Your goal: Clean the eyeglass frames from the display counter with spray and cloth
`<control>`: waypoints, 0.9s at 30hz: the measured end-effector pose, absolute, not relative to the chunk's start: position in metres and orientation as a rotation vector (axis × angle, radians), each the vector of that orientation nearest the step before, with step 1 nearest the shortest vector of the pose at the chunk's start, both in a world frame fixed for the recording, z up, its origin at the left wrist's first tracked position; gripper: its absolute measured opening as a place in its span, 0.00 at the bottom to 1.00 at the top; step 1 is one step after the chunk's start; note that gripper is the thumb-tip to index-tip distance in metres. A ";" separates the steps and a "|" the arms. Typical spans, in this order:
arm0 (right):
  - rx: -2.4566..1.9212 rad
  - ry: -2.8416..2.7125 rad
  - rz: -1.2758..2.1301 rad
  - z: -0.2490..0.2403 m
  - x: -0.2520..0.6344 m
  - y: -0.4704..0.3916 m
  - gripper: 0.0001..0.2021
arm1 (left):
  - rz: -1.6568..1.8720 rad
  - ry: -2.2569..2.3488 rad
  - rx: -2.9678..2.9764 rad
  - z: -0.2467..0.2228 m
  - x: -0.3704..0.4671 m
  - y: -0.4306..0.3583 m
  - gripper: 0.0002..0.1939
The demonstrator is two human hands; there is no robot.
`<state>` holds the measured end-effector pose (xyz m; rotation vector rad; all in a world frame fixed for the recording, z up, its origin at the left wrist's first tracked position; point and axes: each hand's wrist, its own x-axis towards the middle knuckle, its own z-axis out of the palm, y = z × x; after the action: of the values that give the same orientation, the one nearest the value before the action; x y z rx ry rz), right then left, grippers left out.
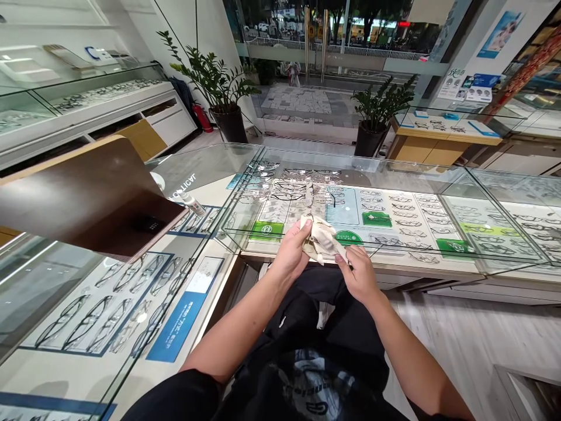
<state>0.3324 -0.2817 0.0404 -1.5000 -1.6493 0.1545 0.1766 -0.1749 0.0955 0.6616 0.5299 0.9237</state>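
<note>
A crumpled cream-coloured cloth [323, 235] is bunched between my two hands, just in front of the near edge of the glass counter. My left hand [293, 250] is closed on its left side, with the thumb on top. On the right, the fingers of my right hand [358, 273] pinch a lower corner of the cloth. Thin dark lines show beyond the cloth and beside my right hand; whether they belong to eyeglasses inside the cloth I cannot tell. What the folds cover is hidden.
Glass display counters [407, 248] with rows of eyeglasses run ahead and to my left. A brown-backed panel [87, 199] and a small bottle [193, 203] stand on the left counter. Potted plants [230, 126] flank the glass door beyond.
</note>
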 end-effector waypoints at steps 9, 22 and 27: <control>-1.393 -1.643 0.139 0.042 0.329 -0.291 0.20 | 1.041 0.551 0.576 0.094 0.172 -0.165 0.21; -1.466 -1.547 0.360 0.034 0.332 -0.305 0.10 | 1.093 0.621 0.694 0.092 0.170 -0.161 0.28; -1.437 -1.168 0.408 0.050 0.338 -0.297 0.11 | 0.983 0.697 0.922 0.083 0.174 -0.171 0.29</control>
<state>0.3380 -0.2966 0.0500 -1.4367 -1.1677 0.4076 0.1741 -0.1709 0.0832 0.9220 0.6966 0.9834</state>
